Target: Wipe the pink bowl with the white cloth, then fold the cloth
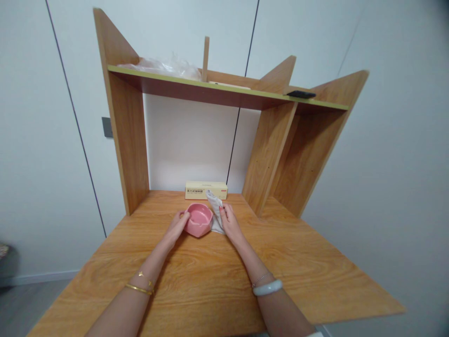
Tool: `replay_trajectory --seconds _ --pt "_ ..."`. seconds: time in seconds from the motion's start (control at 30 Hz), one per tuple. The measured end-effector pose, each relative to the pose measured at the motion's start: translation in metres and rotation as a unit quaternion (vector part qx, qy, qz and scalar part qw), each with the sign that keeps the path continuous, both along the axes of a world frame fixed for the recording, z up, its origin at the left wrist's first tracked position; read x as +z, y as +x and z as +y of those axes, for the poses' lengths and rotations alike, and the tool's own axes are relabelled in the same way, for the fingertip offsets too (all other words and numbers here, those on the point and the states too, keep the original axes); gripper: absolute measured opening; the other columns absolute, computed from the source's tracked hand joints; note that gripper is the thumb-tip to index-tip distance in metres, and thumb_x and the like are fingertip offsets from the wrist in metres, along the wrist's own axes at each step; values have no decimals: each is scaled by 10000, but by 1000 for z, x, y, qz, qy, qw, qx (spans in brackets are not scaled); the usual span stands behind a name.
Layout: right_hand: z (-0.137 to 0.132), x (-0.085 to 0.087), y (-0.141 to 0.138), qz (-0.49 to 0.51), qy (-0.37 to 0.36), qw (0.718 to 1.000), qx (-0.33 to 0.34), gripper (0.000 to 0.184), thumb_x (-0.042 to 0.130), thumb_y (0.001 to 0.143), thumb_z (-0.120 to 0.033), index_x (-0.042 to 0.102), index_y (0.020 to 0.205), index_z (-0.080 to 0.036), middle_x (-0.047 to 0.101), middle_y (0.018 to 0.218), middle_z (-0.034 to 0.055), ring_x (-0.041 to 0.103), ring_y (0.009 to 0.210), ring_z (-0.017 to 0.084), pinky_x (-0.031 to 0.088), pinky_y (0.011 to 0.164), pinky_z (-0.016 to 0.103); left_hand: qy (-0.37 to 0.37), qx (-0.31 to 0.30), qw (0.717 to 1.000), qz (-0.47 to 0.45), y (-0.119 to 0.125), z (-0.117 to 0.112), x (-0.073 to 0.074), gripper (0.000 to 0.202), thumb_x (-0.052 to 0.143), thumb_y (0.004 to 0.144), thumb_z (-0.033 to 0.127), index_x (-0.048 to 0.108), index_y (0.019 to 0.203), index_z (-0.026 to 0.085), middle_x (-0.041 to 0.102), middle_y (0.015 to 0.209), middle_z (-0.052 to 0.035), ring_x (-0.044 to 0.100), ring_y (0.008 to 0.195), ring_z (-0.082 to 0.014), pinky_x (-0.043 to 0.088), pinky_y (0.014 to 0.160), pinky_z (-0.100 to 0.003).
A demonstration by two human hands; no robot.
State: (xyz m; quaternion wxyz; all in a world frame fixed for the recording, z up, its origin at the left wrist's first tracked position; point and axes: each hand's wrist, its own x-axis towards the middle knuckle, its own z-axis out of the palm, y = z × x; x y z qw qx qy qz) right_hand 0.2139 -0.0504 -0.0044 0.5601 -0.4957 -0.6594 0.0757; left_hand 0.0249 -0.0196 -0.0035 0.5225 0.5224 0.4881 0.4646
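Head view of a wooden desk with a hutch of shelves above it. A pink dish, shallow and rounded with notches in its rim, sits on the desktop at the centre of the scene, at 12 o'clock from the person and just in front of a long cream box that lies with its long axis running 9 to 3 o'clock against the back panel.

The left hand meets the dish from its 9 o'clock side, fingers curled onto the rim and wall, so that it grips the dish and steadies it. The right hand lies at the dish's 3 o'clock side, fingers closed on a white cloth; the cloth rises toward 12 o'clock, touching or nearly touching the box, and its lower part rests against the dish's right wall.

The two forearms converge on the dish, which lies between the hands; the left hand is in contact with it, and the right hand reaches it only through the cloth. The dish, being round, shows no long axis.

On the upper shelf lie crumpled clear plastic at 11 o'clock and a dark flat object at 1 o'clock.
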Motion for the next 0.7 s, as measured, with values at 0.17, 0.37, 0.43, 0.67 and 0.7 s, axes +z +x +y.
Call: replay_trajectory --seconds 0.17,0.37,0.43,0.67,0.7 --pt "-3 -2 -9 -60 -35 997 33 252 415 847 -398 583 837 -210 484 847 25 493 851 161 397 793 289 57 28 996 61 5 -3 1 394 555 659 338 586 975 106 662 831 -82 611 798 -219 441 693 -290" --pt "3 -12 -13 -31 -62 997 -39 184 554 731 -372 539 759 -191 496 776 10 513 762 160 423 738 299 119 37 987 104 10 -7 5 461 574 678 315 558 1088 107 644 1003 -118 604 899 -225 447 803 -325" --pt "6 -16 -13 -4 -84 994 -64 343 622 652 -327 504 939 -181 535 765 -2 529 721 163 435 692 298 170 36 975 138 12 -11 7 464 557 702 298 539 1128 116 617 1075 -120 581 966 -222 431 855 -328" --pt "9 -18 -7 -32 -182 980 -75 304 557 671 -227 569 973 -187 645 858 41 593 795 181 439 694 271 305 0 893 331 15 -39 20 569 561 722 378 449 1257 218 544 1174 -84 540 1032 -264 416 883 -392" --pt "9 -17 -7 -46 -188 978 -72 237 532 688 -217 598 914 -191 653 862 41 596 797 180 437 698 267 308 -1 892 332 15 -40 20 581 553 731 399 430 1272 226 533 1189 -83 536 1041 -267 418 881 -392"
